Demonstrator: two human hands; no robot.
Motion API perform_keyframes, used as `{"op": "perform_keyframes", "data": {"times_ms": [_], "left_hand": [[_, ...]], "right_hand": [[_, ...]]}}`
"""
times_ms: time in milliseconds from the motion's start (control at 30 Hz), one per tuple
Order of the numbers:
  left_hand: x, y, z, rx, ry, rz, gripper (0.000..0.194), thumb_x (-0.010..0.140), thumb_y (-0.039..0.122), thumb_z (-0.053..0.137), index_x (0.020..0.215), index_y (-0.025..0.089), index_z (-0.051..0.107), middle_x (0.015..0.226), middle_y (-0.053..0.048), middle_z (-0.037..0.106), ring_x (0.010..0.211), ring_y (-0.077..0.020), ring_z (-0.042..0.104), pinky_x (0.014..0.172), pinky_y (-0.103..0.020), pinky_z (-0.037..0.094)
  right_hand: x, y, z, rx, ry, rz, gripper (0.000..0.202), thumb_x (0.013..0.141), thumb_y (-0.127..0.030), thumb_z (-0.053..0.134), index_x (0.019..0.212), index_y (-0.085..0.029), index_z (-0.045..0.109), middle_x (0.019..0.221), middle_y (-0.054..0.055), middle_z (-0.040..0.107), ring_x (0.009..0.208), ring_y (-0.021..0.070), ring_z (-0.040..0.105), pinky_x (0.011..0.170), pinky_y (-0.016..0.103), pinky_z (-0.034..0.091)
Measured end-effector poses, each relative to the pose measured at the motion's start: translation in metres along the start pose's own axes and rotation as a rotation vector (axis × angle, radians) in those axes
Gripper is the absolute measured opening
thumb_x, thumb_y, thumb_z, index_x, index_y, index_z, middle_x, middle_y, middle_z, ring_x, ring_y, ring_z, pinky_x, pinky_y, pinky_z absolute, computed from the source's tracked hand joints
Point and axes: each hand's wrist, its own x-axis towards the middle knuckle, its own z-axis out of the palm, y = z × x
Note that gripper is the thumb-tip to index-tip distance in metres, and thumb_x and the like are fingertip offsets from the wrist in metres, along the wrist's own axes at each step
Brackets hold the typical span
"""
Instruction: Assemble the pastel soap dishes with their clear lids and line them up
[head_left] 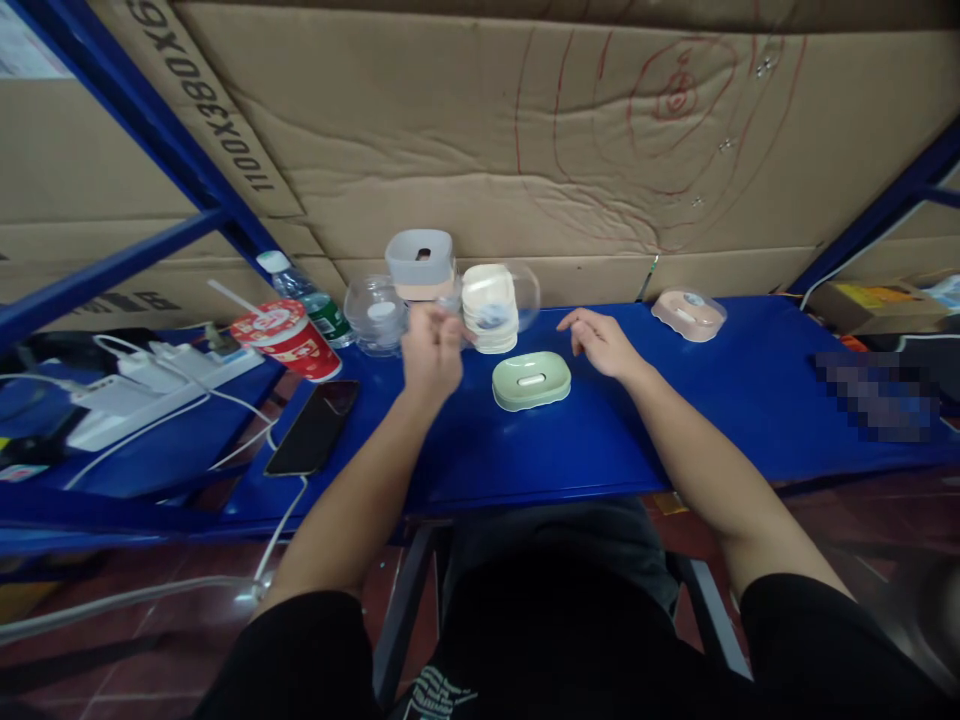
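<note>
Clear lid (528, 298) in left fingers (450, 336), green dish (531, 381) near right fingers (583, 322)

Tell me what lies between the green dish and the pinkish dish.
The head view shows the right hand there, with blue tabletop to either side.

A blue bench (615, 440) with a metal frame (142, 130) at its ends stands against cardboard sheets (375, 110), printed with black digits at left and marked with uneven red rings (679, 95) at right. Near the bench's back-left corner is a clear bottle (307, 300) with a white cap and green label. Just in front, by the left edge, is a red-and-white cup (296, 345) with a pale straw (231, 298). Toward the front-left corner lies a dark-screened phone (313, 428), a white cable (283, 520) at its near end. Past the left edge, a white power strip (165, 385) holds plugs. Near the back-right corner sits a cardboard box (874, 308); a pixelated, unreadable item (877, 395) lies near the right edge.
</note>
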Motion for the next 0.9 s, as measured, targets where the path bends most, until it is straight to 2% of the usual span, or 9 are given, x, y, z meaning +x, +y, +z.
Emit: {"op": "perform_keyframes", "data": {"times_ms": [67, 200, 300, 400, 533, 600, 733, 833, 900], "left_hand": [[-0.012, 0.012, 0.010, -0.065, -0.135, 0.015, 0.031, 0.110, 0.045, 0.033, 0.125, 0.024, 0.051, 0.092, -0.005, 0.079, 0.091, -0.0207, 0.076, 0.089, -0.035, 0.056], [-0.015, 0.026, 0.014, -0.035, -0.331, -0.054, 0.040, 0.109, 0.051, 0.033, 0.123, 0.024, 0.058, 0.088, -0.004, 0.081, 0.093, -0.0232, 0.076, 0.091, -0.038, 0.056], [-0.007, 0.027, 0.008, 0.131, -0.469, -0.083, 0.052, 0.106, 0.064, 0.035, 0.098, 0.024, 0.068, 0.080, -0.005, 0.080, 0.092, -0.0264, 0.075, 0.084, -0.039, 0.055], [-0.002, 0.026, 0.006, 0.294, -0.590, -0.070, 0.070, 0.104, 0.071, 0.029, 0.074, 0.023, 0.069, 0.079, -0.008, 0.078, 0.090, -0.0279, 0.075, 0.077, -0.037, 0.052], [-0.003, 0.022, 0.011, 0.452, -0.650, -0.026, 0.078, 0.103, 0.075, 0.024, 0.071, 0.023, 0.073, 0.086, -0.012, 0.079, 0.094, -0.0301, 0.075, 0.078, -0.038, 0.052], [-0.005, 0.020, 0.014, 0.524, -0.661, -0.012, 0.081, 0.102, 0.076, 0.022, 0.075, 0.022, 0.076, 0.091, -0.014, 0.079, 0.097, -0.0319, 0.075, 0.082, -0.039, 0.054], [-0.005, 0.016, 0.018, 0.541, -0.676, -0.002, 0.086, 0.101, 0.079, 0.018, 0.080, 0.022, 0.079, 0.093, -0.015, 0.080, 0.100, -0.0333, 0.076, 0.085, -0.041, 0.055], [-0.003, 0.012, 0.019, 0.479, -0.693, -0.038, 0.084, 0.101, 0.078, 0.019, 0.073, 0.023, 0.075, 0.080, -0.013, 0.077, 0.095, -0.0312, 0.076, 0.084, -0.039, 0.055], [0.000, 0.009, 0.019, 0.414, -0.746, -0.086, 0.083, 0.101, 0.079, 0.021, 0.064, 0.023, 0.070, 0.070, -0.011, 0.074, 0.086, -0.0288, 0.076, 0.080, -0.037, 0.054]], "right_hand": [[-0.002, -0.003, 0.003, 0.112, 0.022, -0.052, 0.086, 0.096, -0.090, 0.023, 0.115, -0.019, 0.068, 0.078, 0.006, 0.072, 0.077, 0.0224, 0.067, 0.074, 0.032, 0.046], [0.000, -0.003, 0.012, 0.040, 0.019, -0.007, 0.077, 0.091, -0.093, 0.037, 0.083, -0.021, 0.063, 0.076, 0.005, 0.069, 0.074, 0.0198, 0.062, 0.071, 0.030, 0.042], [0.003, 0.002, 0.012, -0.051, -0.035, 0.048, 0.077, 0.093, -0.091, 0.033, 0.068, -0.021, 0.056, 0.070, 0.004, 0.064, 0.072, 0.0186, 0.059, 0.066, 0.030, 0.037], [0.005, 0.005, 0.009, -0.116, -0.149, 0.120, 0.079, 0.095, -0.089, 0.031, 0.064, -0.021, 0.056, 0.068, 0.005, 0.064, 0.070, 0.0184, 0.058, 0.064, 0.031, 0.035], [0.005, 0.005, 0.007, -0.199, -0.358, 0.165, 0.081, 0.096, -0.089, 0.030, 0.069, -0.020, 0.065, 0.075, 0.007, 0.070, 0.074, 0.0201, 0.062, 0.065, 0.031, 0.035], [0.005, 0.004, 0.008, -0.269, -0.412, 0.185, 0.083, 0.096, -0.090, 0.030, 0.073, -0.020, 0.069, 0.081, 0.008, 0.074, 0.079, 0.0220, 0.064, 0.065, 0.032, 0.035], [0.006, 0.005, 0.011, -0.308, -0.425, 0.188, 0.084, 0.097, -0.089, 0.027, 0.080, -0.021, 0.073, 0.088, 0.009, 0.077, 0.085, 0.0241, 0.067, 0.067, 0.032, 0.037], [0.006, 0.007, 0.011, -0.277, -0.435, 0.199, 0.085, 0.097, -0.089, 0.026, 0.080, -0.020, 0.073, 0.089, 0.010, 0.078, 0.086, 0.0246, 0.070, 0.068, 0.032, 0.040], [0.007, 0.007, 0.011, -0.265, -0.434, 0.216, 0.085, 0.098, -0.089, 0.026, 0.081, -0.020, 0.074, 0.093, 0.010, 0.079, 0.089, 0.0254, 0.071, 0.070, 0.032, 0.042]]}}
